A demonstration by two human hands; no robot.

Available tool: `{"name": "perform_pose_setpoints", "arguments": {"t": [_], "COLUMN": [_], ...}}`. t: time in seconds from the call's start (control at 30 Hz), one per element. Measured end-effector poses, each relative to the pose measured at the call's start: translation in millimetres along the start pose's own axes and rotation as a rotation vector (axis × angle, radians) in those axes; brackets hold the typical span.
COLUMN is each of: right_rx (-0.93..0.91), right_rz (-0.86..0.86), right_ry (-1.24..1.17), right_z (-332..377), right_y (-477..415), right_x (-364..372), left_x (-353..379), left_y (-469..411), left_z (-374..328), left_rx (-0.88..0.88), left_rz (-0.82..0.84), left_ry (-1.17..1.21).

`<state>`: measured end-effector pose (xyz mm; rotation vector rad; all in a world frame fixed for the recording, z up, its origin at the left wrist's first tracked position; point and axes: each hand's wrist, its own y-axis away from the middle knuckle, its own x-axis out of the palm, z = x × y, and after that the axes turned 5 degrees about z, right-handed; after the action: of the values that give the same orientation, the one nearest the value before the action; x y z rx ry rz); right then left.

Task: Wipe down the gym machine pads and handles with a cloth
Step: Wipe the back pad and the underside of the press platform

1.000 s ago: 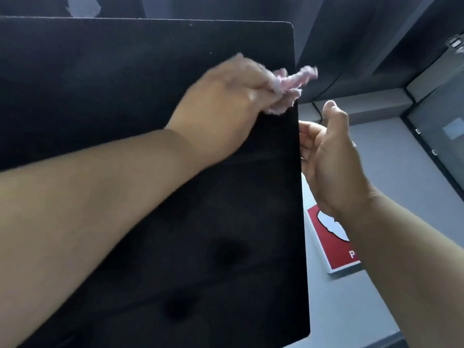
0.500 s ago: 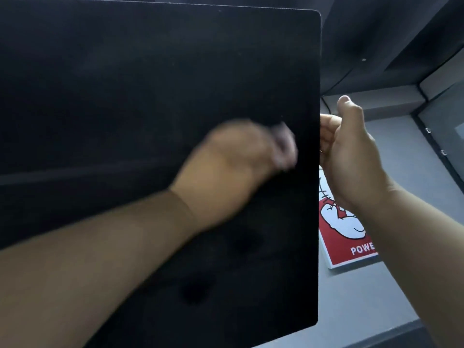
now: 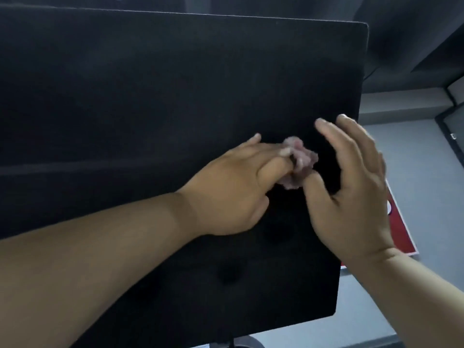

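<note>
Left hand [image 3: 233, 194] pinches pink cloth [image 3: 298, 164] against black pad [image 3: 150, 96]; right hand [image 3: 351, 197] spread, seemingly touching cloth.

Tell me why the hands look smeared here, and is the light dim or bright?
Head view: motion blur softens the left hand and the right hand, most at the right fingertips; the pink cloth is fuzzy too. Head view: the light is dim and flat, with no glare on the black pad, which swallows most detail.

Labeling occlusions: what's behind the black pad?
Right of the black pad, a red poster on a grey surface shows partly; pad and right hand cover the rest.
</note>
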<state>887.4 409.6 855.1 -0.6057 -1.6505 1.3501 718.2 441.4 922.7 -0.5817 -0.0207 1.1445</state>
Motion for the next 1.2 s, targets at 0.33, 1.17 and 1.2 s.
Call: {"name": "perform_pose_setpoints", "arguments": {"t": [0.33,1.17,1.2], "right_rx": [-0.203,-0.441,-0.344], "right_rz": [0.064,0.144,0.039], "right_ry": [0.113,0.097,0.104], "right_z": [48,107,103], "right_y": [-9,-2,-15], "right_x": [64,99,93], "left_x": [-87,-96,-95], "left_y": [85,225,225], "left_z": [51,94,94], "left_rx": [-0.309,-0.546,-0.541], "left_rz": [-0.004,-0.107,-0.109], "left_ry": [-0.224,-0.705,-0.710]}}
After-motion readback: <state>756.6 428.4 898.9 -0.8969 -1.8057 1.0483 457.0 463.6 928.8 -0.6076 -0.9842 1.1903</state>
